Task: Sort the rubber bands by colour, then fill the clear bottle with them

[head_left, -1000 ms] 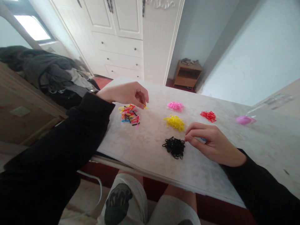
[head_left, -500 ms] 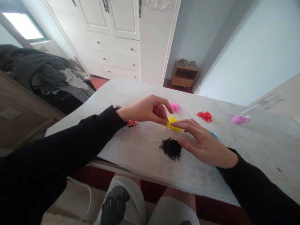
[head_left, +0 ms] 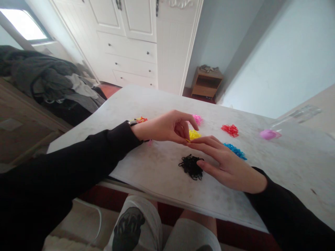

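My left hand (head_left: 175, 128) pinches a small yellow rubber band (head_left: 187, 140) between thumb and fingertips, above the table. My right hand (head_left: 225, 161) reaches in from the right with its fingers stretched out; the index fingertip meets the band at the left hand's fingertips. Just behind them is a pile of yellow rubber bands (head_left: 195, 134), partly covered. A pile of black rubber bands (head_left: 192, 167) lies nearer to me, by my right thumb. Blue rubber bands (head_left: 235, 151) show beyond the right hand.
On the white table (head_left: 157, 167) are also red rubber bands (head_left: 230, 130), pink rubber bands (head_left: 197, 119) and a clear bag with something pink-purple (head_left: 269, 134). Mixed coloured bands (head_left: 141, 120) sit behind my left wrist. Clothes (head_left: 52, 80) are heaped at left.
Both hands have moved slightly towards me, off the yellow pile, with the yellow band at the fingertips. More of the blue pile and the mixed bands behind my left wrist now shows.
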### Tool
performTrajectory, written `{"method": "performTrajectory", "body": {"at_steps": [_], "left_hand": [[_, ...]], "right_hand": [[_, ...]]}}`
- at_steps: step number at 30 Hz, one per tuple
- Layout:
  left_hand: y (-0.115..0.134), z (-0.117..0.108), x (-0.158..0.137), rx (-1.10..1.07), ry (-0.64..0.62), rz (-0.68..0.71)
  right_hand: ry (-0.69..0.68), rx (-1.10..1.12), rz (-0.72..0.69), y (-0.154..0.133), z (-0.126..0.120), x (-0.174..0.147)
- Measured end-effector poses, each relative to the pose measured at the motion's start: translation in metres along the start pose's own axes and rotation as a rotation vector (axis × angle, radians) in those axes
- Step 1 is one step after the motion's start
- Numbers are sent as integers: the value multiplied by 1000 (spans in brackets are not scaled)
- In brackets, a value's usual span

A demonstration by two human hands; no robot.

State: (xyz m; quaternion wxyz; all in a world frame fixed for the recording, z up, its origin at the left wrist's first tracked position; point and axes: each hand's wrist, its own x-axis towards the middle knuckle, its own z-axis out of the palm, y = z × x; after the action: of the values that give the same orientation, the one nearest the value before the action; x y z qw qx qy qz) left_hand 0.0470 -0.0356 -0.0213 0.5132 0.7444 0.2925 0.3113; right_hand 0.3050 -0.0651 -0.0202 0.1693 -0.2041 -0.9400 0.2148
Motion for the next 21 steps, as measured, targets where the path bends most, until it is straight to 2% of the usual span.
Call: {"method": "performTrajectory", "body": {"at_steps": [12,21], "left_hand": [[-2,0,-1,-38,-18,2],[-2,0,-1,-49,-5,9]], "right_hand": [[86,17,-10,2,-2,0],[82,44,4,3,-2,0]]}}
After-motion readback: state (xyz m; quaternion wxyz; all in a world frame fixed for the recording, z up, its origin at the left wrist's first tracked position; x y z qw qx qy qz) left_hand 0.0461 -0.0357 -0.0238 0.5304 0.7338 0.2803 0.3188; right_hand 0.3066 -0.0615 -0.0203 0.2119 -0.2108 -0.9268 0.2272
